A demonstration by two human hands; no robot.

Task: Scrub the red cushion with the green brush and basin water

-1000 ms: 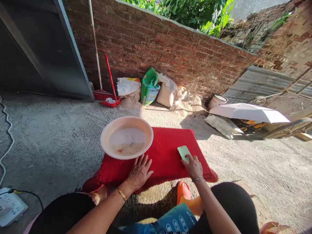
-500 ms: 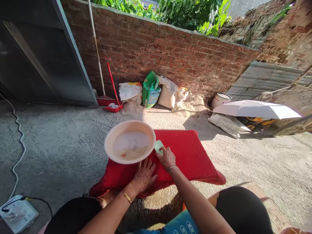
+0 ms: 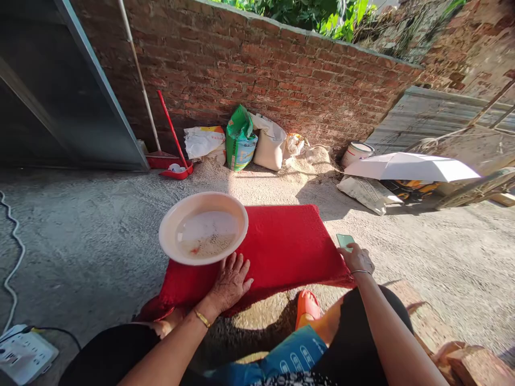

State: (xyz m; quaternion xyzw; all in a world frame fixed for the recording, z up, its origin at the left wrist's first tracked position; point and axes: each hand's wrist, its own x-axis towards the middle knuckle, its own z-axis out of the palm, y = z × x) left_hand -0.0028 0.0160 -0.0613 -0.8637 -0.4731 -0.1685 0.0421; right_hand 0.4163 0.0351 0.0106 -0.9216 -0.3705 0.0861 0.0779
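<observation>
My left hand (image 3: 231,281) lies flat on the red cloth (image 3: 281,236) with its fingers spread, just below the rim of a pale pink basin (image 3: 171,254). In the basin are shallow water and a layer of small pale grains (image 3: 213,245), with a small red bit at the left. Past the cloth's right edge, my right hand (image 3: 359,260) is closed on a flat, pale green piece (image 3: 345,241) with rounded corners; its exact kind is unclear. The cloth covers a low, table-like surface whose frame is hidden.
Along the brick wall (image 3: 273,69) stand a red dustpan (image 3: 177,170), a green sack (image 3: 240,139), a white sack (image 3: 270,147) and a bucket (image 3: 357,153). A pale umbrella (image 3: 410,166) lies open at right. A power strip (image 3: 26,354) sits lower left. An orange slipper (image 3: 308,306) shows below the cloth.
My right hand has moved right with the pale green piece, from beside the basin to beyond the cloth's right edge. My left hand stays on the cloth. The view has shifted slightly.
</observation>
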